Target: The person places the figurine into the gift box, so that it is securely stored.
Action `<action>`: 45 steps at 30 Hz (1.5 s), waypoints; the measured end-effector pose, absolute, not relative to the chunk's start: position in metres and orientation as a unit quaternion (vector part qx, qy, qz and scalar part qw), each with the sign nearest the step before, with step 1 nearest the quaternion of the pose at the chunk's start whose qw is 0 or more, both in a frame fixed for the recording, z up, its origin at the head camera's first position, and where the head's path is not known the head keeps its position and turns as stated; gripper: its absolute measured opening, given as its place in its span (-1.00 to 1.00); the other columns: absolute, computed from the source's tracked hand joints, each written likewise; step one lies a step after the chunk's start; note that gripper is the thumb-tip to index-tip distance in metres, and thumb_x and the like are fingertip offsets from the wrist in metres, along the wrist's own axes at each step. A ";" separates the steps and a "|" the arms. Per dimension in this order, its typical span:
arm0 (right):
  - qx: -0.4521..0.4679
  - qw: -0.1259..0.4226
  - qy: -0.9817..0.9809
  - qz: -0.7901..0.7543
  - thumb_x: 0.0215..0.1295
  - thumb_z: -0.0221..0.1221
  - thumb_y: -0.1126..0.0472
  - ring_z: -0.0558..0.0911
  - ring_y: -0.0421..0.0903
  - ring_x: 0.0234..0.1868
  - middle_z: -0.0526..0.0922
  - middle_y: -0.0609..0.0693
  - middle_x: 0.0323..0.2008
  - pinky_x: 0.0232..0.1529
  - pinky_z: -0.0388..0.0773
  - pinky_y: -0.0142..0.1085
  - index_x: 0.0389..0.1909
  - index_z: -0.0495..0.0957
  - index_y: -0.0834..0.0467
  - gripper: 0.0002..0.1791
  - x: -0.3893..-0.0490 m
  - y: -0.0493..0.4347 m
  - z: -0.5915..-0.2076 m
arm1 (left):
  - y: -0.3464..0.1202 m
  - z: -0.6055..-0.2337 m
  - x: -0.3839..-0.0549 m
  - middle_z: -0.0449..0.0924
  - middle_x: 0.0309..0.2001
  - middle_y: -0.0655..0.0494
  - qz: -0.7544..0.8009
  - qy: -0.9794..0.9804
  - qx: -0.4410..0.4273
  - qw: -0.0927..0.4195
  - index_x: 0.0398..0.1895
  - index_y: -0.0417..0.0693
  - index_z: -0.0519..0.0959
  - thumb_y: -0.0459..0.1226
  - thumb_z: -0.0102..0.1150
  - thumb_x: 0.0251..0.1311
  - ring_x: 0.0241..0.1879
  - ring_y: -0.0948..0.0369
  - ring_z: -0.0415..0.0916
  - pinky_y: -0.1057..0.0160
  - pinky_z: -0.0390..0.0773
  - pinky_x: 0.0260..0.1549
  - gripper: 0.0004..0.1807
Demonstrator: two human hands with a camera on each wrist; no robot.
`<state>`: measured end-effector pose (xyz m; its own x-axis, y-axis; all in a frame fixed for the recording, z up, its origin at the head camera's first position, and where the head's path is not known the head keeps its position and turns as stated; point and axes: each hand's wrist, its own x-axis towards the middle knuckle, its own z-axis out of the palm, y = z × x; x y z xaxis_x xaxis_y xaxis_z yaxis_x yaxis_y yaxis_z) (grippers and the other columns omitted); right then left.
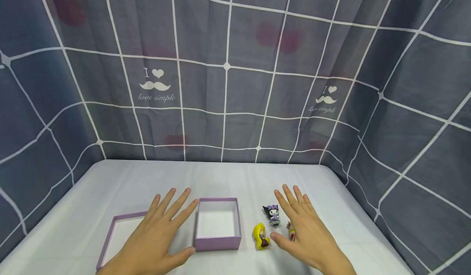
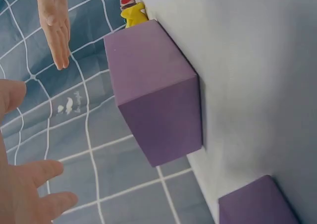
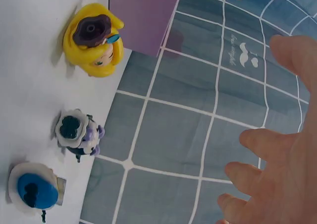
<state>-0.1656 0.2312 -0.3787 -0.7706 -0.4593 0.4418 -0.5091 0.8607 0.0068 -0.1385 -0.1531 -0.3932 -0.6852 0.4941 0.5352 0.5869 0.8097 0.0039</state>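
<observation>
One figurine (image 1: 291,231) partly hidden, right hand (image 1: 308,231) in front

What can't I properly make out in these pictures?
- Part of the rightmost figurine: head view, hidden by the right hand.
- Much of the leftmost purple container: head view, covered by the left hand.
- Part of the open box: right wrist view, cut off by the top edge.
</observation>
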 end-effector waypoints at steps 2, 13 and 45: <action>0.257 0.219 -0.939 0.061 0.18 0.10 -0.44 -0.09 0.05 0.52 -0.05 -0.01 0.53 0.52 -0.18 -0.08 0.55 -0.02 -0.07 0.02 -0.167 0.233 -0.379 | -0.155 -0.395 -0.139 -0.10 0.55 0.11 -0.096 -0.915 -0.291 0.261 0.54 0.13 0.09 0.25 0.27 0.02 0.47 -0.13 -0.09 -0.08 -0.26 0.48 0.04; 0.230 0.216 -0.944 0.093 0.15 0.20 -0.38 -0.02 0.08 0.51 0.05 0.02 0.51 0.52 -0.19 -0.15 0.53 0.08 -0.07 0.00 -0.170 0.247 -0.384 | -0.151 -0.412 -0.142 0.13 0.48 0.14 -0.214 -0.920 -0.262 0.200 0.52 0.01 0.13 0.21 0.36 0.00 0.39 -0.02 0.17 0.21 0.09 0.44 0.07; 0.256 0.175 -0.942 0.127 0.05 0.37 -0.18 0.29 0.02 0.39 0.38 0.09 0.34 0.45 0.14 -0.08 0.34 0.39 0.17 -0.13 -0.184 0.239 -0.412 | -0.145 -0.442 -0.165 0.05 0.43 -0.38 -0.590 -0.775 -0.215 -0.070 0.43 -0.46 0.07 -0.23 0.39 0.13 0.32 -0.23 0.22 0.24 0.53 0.09 -0.06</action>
<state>-0.1843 0.2387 -0.4124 -0.8073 -0.4380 0.3955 -0.5271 0.8366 -0.1493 -0.1649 -0.1452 -0.4423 -0.8979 0.4157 0.1447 0.2503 0.2118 0.9447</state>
